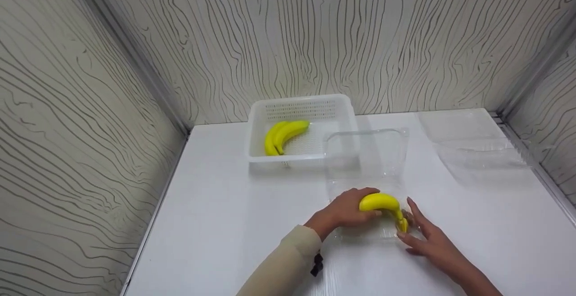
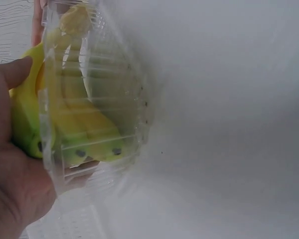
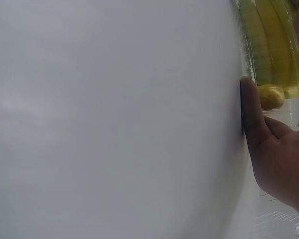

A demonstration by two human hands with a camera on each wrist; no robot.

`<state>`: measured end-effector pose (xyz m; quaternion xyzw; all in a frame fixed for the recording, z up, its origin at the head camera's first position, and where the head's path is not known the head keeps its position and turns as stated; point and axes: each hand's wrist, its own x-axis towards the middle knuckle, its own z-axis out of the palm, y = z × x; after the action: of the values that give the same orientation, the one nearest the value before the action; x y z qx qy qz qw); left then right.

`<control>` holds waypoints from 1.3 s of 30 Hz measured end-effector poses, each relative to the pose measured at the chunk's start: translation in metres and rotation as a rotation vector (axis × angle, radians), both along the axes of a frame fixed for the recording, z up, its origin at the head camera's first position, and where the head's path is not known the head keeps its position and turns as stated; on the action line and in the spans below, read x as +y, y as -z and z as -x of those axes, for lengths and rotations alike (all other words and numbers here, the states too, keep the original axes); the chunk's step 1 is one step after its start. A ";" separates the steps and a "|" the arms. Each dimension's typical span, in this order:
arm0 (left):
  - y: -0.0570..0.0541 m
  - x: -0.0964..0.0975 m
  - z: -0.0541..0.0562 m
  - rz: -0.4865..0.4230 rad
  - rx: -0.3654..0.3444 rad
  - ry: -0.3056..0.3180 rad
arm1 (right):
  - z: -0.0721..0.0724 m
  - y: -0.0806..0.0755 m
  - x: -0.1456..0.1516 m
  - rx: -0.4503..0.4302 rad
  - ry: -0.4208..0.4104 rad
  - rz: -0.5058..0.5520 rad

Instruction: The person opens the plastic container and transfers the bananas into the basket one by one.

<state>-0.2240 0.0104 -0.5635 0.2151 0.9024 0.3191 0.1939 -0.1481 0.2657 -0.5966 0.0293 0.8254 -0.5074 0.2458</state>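
My left hand (image 1: 353, 207) holds a bunch of yellow bananas (image 1: 380, 201), greenish at the tips, in the base of a clear plastic clamshell box (image 1: 366, 233). In the left wrist view the thumb lies along one banana (image 2: 21, 117), and more of the bunch shows through the box's ribbed wall (image 2: 104, 89). My right hand (image 1: 432, 239) is at the stem end, thumb and fingers spread on either side of it. The right wrist view shows its fingers (image 3: 251, 107) stretched beside the box wall, close to the stem (image 3: 270, 96). The clamshell's lid (image 1: 366, 152) stands open behind.
At the back, a white perforated basket (image 1: 256, 127) holds more bananas (image 1: 288, 132), partly overlapped by the clear lid. Another clear clamshell (image 1: 477, 150) lies at the right back of the white table (image 1: 216, 206). Wood-patterned panels (image 1: 279, 39) enclose the table.
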 end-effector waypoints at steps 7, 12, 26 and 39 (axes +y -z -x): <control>-0.004 -0.002 0.000 0.001 0.046 0.026 | -0.001 -0.002 -0.003 0.014 0.010 0.011; -0.008 -0.003 -0.001 -0.028 0.089 0.036 | -0.001 -0.002 -0.003 0.017 0.015 0.002; -0.031 -0.009 -0.001 -0.192 0.083 -0.053 | -0.001 -0.002 -0.003 0.025 0.041 -0.003; -0.049 -0.030 0.003 -0.279 0.075 -0.104 | -0.002 -0.002 0.003 0.082 0.040 -0.041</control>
<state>-0.2269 -0.0197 -0.5147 0.2047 0.8657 0.4430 0.1116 -0.1459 0.2687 -0.5944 0.0301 0.8442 -0.4961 0.2009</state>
